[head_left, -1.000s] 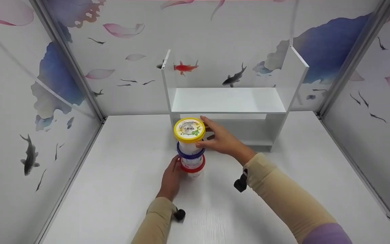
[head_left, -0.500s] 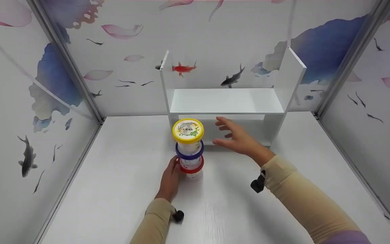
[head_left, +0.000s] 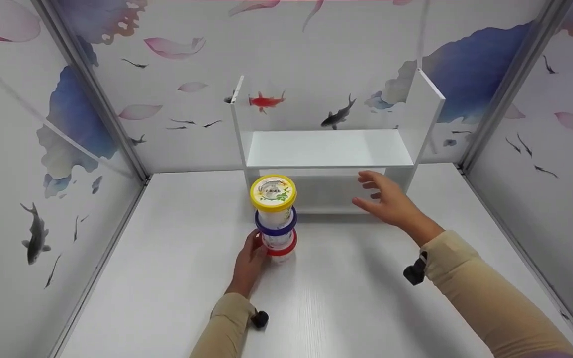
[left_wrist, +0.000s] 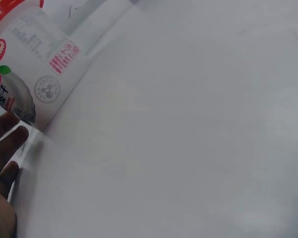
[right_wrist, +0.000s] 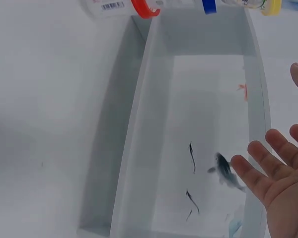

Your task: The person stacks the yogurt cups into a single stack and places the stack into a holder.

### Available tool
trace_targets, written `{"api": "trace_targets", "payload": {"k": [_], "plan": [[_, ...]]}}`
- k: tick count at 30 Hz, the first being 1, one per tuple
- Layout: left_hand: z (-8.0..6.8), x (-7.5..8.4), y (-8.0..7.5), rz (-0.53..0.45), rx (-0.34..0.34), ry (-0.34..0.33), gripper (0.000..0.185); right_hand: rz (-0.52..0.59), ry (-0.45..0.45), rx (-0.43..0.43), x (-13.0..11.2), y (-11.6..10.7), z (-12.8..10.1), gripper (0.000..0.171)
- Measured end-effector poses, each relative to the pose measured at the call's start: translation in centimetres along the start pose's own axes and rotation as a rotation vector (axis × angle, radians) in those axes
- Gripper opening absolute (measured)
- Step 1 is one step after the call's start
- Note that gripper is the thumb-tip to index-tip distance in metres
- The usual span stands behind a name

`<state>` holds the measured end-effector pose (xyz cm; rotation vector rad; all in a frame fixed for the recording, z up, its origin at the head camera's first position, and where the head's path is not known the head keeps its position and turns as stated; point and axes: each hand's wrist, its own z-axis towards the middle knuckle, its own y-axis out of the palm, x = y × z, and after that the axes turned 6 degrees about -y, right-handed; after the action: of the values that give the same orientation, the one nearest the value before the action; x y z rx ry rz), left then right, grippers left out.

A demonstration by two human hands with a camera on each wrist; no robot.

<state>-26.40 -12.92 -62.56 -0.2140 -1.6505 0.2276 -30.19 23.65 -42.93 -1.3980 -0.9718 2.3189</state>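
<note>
Three walls printed with fish, petals and blue leaves enclose a white table (head_left: 167,278). A white shelf unit (head_left: 326,149) stands at the far middle against the back wall, with one open shelf above and a lower bay beneath.

Near the shelf's left upright stands a stack of three tubs (head_left: 275,219), upright, one on another. The top tub (head_left: 273,196) has a yellow lid with a printed label, the middle tub (head_left: 275,229) a blue lid, the bottom tub (head_left: 280,251) a red lid. The bodies are white; the left wrist view shows strawberry artwork and small print on the bottom tub (left_wrist: 30,64). The stack rests on the table, just in front of the shelf's lower bay.

The left hand (head_left: 249,261) is at the near left of the bottom tub, fingers curled against its side; how firmly it grips cannot be told, since the wrist view shows only fingertips (left_wrist: 7,139) by the tub's base. The right hand (head_left: 391,201) hangs in front of the shelf's right half, fingers spread and relaxed, holding nothing.

One second ago the right hand touched the top tub; half a second ago it was just clear of it; it is now well apart to the right. The left hand and the stack have not shifted.
</note>
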Motion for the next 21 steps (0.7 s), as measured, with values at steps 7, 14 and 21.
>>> {"api": "trace_targets", "payload": {"k": [7,14,21], "plan": [[0.0,0.1,0.3,-0.018,0.008,-0.004,0.089,-0.103,0.061,0.125,2.4,-3.0,-1.8,0.062],[-0.1,0.5,0.9,0.002,0.013,0.02,0.11,-0.161,0.099,0.31,3.8,-5.0,-2.8,0.054],[0.4,0.9,1.8,-0.004,0.017,0.017,0.116,-0.133,0.199,0.457,4.6,-5.9,-2.2,0.054]]}}
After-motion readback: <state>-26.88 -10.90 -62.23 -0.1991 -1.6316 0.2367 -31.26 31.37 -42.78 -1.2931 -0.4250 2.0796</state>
